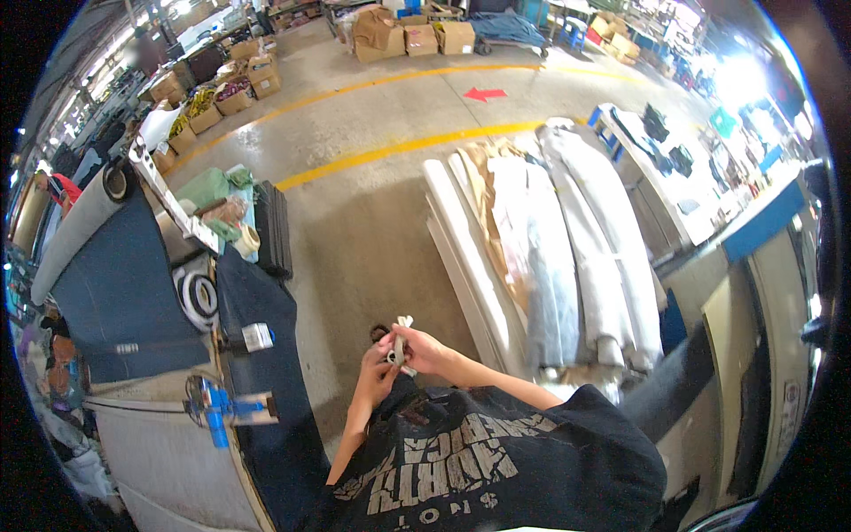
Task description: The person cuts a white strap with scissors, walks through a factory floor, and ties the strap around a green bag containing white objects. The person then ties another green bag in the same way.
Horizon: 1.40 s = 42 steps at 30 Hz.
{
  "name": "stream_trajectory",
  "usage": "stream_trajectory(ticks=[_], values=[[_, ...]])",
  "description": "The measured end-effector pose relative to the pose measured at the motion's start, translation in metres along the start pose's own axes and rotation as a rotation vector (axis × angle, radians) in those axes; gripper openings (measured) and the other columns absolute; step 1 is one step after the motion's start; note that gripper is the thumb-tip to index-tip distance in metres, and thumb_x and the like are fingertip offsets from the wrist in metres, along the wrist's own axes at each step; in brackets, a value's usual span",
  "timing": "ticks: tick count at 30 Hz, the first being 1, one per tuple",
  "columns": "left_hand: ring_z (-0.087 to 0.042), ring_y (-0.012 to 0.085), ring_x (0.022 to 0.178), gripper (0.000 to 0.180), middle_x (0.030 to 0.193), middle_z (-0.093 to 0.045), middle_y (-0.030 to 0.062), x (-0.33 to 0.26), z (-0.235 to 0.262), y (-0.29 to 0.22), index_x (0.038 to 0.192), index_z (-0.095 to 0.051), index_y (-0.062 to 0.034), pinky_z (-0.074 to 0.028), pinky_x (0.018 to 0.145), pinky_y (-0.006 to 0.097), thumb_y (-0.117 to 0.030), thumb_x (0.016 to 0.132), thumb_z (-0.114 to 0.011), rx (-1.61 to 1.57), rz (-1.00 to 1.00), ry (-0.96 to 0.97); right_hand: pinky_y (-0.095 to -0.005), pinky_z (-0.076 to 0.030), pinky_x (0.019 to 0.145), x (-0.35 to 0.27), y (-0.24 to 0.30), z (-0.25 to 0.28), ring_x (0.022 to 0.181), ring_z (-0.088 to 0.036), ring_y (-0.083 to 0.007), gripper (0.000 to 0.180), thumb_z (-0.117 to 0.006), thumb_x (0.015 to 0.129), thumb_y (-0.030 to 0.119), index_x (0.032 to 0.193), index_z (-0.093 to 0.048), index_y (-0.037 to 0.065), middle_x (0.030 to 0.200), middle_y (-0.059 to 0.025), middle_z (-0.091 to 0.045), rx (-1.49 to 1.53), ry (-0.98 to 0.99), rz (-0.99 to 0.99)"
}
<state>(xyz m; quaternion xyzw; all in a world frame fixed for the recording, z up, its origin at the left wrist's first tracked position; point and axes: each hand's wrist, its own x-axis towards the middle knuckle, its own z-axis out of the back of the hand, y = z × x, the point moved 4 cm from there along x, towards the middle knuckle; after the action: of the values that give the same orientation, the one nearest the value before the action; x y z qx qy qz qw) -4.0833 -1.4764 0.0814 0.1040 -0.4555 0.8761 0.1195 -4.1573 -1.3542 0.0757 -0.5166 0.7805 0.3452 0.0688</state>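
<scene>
My left hand (377, 379) and my right hand (420, 352) meet in front of my dark printed shirt (479, 443). The fingers of both are closed around a small pale, rolled-looking piece (396, 353) with a round, tube-like end. Its kind is too small to make out, and the fingers hide part of it. Just beyond the fingertips shows a small dark round shape (380, 332); whether it belongs to the held piece I cannot tell.
Long wrapped fabric rolls (594, 239) lie to the right. On the left, dark fabric (115, 284) covers a table, with a blue corded machine (213, 408) at its edge. Cardboard boxes (421, 40) stand beyond the yellow floor line (381, 152). A person in red (64, 190) is far left.
</scene>
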Motion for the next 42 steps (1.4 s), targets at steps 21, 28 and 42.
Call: stream_trajectory(ticks=[21,28,42], values=[[-0.053,0.0093,0.055,0.04,0.063,-0.059,-0.0008,0.63,0.064,0.353,0.088,-0.075,-0.007,-0.044,0.054,0.028,-0.042,0.097,-0.058,-0.247,0.592,0.808,-0.0328,-0.038,0.043,0.298,0.472,0.451,0.044,-0.042,-0.0174,0.024,-0.047,0.096,0.029,0.082,-0.057,0.012,0.052,-0.0027,-0.041,0.337,-1.159,0.385],[-0.054,0.0115,0.056,0.05,0.061,-0.06,0.004,0.752,0.158,0.458,0.079,-0.072,-0.0012,-0.045,0.054,0.029,-0.048,0.093,-0.062,-0.162,0.876,0.458,-0.0299,-0.032,0.043,0.36,0.701,0.467,0.049,-0.042,-0.0122,0.029,-0.041,0.1,0.029,0.076,-0.05,0.016,0.057,0.0021,-0.043,0.499,-1.195,0.528],[-0.056,0.0127,0.058,0.046,0.065,-0.059,0.0026,1.165,0.187,0.627,0.073,-0.064,-0.0034,-0.044,0.054,0.031,-0.043,0.095,-0.06,-0.15,1.095,0.35,-0.0374,-0.036,0.042,0.406,0.997,0.673,0.045,-0.044,-0.0226,0.012,-0.056,0.092,0.017,0.085,-0.047,0.011,0.066,-0.006,-0.049,1.065,-1.579,0.922]])
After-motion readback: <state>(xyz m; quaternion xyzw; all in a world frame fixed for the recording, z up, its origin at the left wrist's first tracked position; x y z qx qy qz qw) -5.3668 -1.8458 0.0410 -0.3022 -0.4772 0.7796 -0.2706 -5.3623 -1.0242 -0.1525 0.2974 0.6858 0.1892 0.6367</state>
